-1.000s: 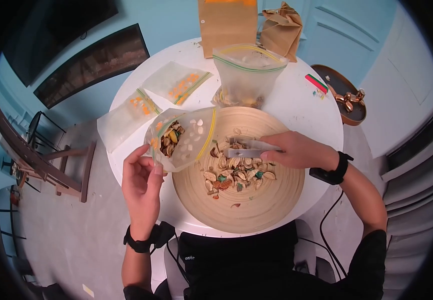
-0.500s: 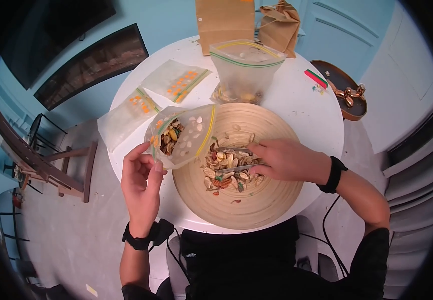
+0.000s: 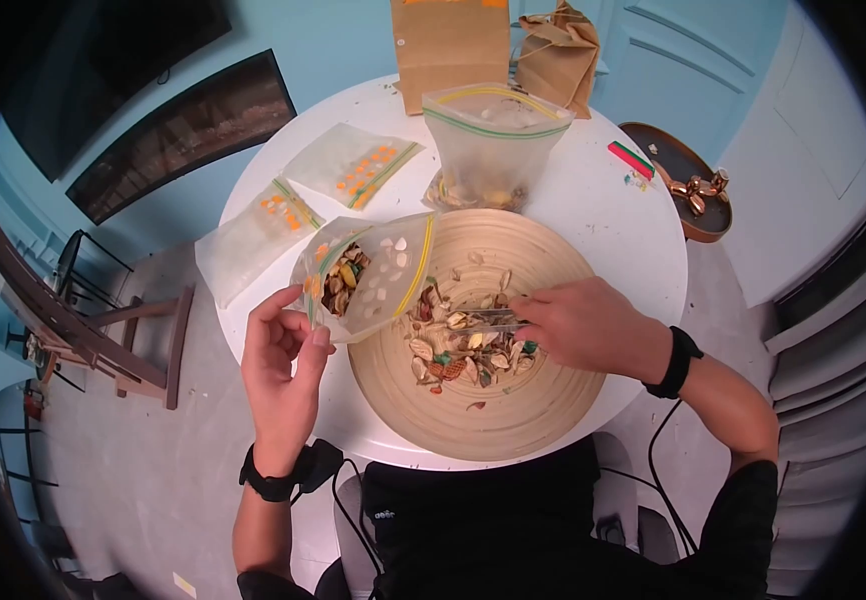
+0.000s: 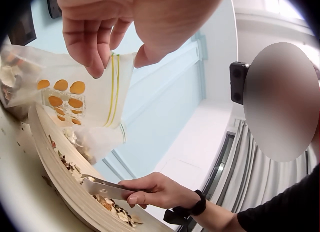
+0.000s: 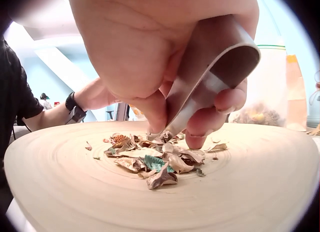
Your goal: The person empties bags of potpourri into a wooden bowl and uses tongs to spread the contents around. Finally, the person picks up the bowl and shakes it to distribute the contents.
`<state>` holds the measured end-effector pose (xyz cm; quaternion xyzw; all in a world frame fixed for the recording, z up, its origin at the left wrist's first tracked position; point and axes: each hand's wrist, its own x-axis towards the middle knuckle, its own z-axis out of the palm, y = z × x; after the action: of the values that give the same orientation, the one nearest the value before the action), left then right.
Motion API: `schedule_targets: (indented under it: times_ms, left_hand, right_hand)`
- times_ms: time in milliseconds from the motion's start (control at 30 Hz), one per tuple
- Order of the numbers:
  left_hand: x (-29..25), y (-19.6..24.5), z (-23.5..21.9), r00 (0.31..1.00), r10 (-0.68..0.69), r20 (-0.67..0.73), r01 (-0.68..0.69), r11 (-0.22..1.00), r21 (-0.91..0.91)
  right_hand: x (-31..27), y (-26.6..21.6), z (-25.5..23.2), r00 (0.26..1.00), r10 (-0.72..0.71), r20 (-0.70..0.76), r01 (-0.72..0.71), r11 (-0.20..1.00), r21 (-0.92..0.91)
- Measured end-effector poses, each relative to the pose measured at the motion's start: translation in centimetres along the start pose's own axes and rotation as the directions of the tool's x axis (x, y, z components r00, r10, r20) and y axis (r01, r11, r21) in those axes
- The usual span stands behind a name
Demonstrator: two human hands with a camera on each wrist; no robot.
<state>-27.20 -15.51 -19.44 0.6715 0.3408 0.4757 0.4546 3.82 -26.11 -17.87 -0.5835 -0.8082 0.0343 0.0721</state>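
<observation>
A shallow round wooden bowl [image 3: 473,430] holds a heap of dried potpourri [image 3: 443,370], pale curled petals with a few green and orange pieces. Over this heap my right hand [image 3: 593,325] grips metal tongs [image 5: 210,57], bent in a U at the back. Their arms point down among the petals, with some pieces between them. At the bowl's left side my left hand [image 3: 288,370] pinches the rim of a clear zip bag [image 3: 378,275]. The bag's mouth gapes, and darker potpourri [image 3: 343,280] lies inside it.
Behind the bowl stands a larger zip bag [image 3: 498,140] with potpourri at its bottom. Two flat zip bags with orange marks [image 3: 353,165] lie at the left. Paper bags [image 3: 453,50] stand at the table's back, and a red-green stick [image 3: 631,160] lies back right.
The tongs have moved from the heap's upper part down and over it, spread wide, then drawn their arms closer together on the petals. My left hand and its bag stay nearly still.
</observation>
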Motion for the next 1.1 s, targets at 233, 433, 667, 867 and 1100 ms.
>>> schedule_targets:
  times_ms: [233,433,667,867,1100]
  left_hand:
    - [-0.1,0.1,-0.4,0.999,0.003,0.04,-0.005,0.999,0.053]
    - [0.3,0.3,-0.6,0.999,-0.027,0.046,0.026,0.999,0.034]
    - [0.8,0.6,-0.3,0.997,-0.02,0.078,0.017,0.999,0.037]
    - [1.1,0.2,-0.8,0.998,-0.029,0.057,0.03,0.999,-0.023]
    - [1.5,0.6,-1.0,0.997,-0.075,0.02,0.075,0.996,-0.038]
  right_hand:
    - [-0.5,0.1,-2.2,0.998,0.05,-0.029,-0.053,0.992,-0.113]
    - [1.1,-0.8,-6.6,0.982,0.059,-0.179,-0.073,0.994,-0.076]
    - [7.2,-2.9,-4.4,0.977,-0.14,-0.163,0.13,0.989,-0.069]
    - [2.3,-2.2,-6.0,0.988,0.036,-0.152,-0.031,0.999,0.032]
    - [-5.2,-2.4,-3.6,0.995,0.081,0.065,-0.081,0.997,-0.008]
